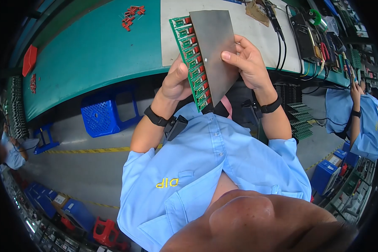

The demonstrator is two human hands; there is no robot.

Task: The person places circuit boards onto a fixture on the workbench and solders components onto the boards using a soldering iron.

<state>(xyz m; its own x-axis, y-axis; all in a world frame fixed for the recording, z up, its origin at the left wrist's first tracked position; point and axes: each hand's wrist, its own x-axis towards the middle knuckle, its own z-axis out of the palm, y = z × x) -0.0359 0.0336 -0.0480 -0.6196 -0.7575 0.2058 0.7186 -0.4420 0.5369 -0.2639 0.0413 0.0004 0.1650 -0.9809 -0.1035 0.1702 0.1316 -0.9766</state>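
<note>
A long green circuit board [192, 63] with a row of red components lies against a flat grey metal plate [216, 50]; both are held up over the table's front edge. My left hand [176, 82] is at the board's left side, fingers behind it and thumb at its edge. With the thumb on the plate's face and the fingers behind, my right hand [248, 63] grips the plate's right edge. The board's underside is hidden.
Loose red components [132, 17] lie on the green table mat [92, 50]. A red bin [30, 60] stands at far left. Cables and tools [319, 46] lie at right. A blue stool [100, 116] is below the table. Co-workers [357, 117] are at both sides.
</note>
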